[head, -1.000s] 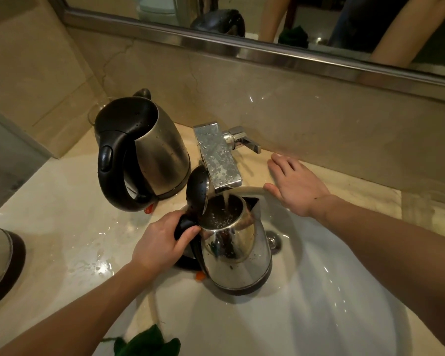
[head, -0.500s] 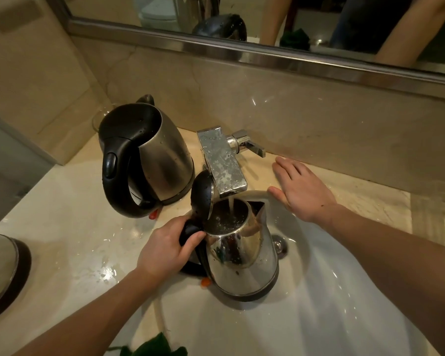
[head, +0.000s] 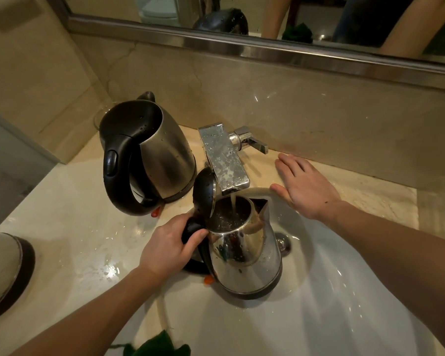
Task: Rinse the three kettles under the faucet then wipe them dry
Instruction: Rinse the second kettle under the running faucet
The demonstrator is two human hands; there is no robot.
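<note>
Left hand (head: 170,249) grips the black handle (head: 190,228) of the stainless electric kettle (head: 244,258), held about upright over the white basin (head: 357,304) with its lid (head: 203,194) hinged open beneath the running faucet (head: 225,160); right hand (head: 306,186) lies flat, fingers straight, on the countertop (head: 62,240) at the basin rim. Rigid, wet and polished, the body probably slips and grows heavier as it fills, so the handle is the sound hold, a palm under the base steadying the pour. Beyond, a second, droplet-beaded kettle (head: 149,155) stands closed left of the faucet.

Single head view — looks steeply down, close over sink (head: 319,317); mirror (head: 267,19) along top.
</note>
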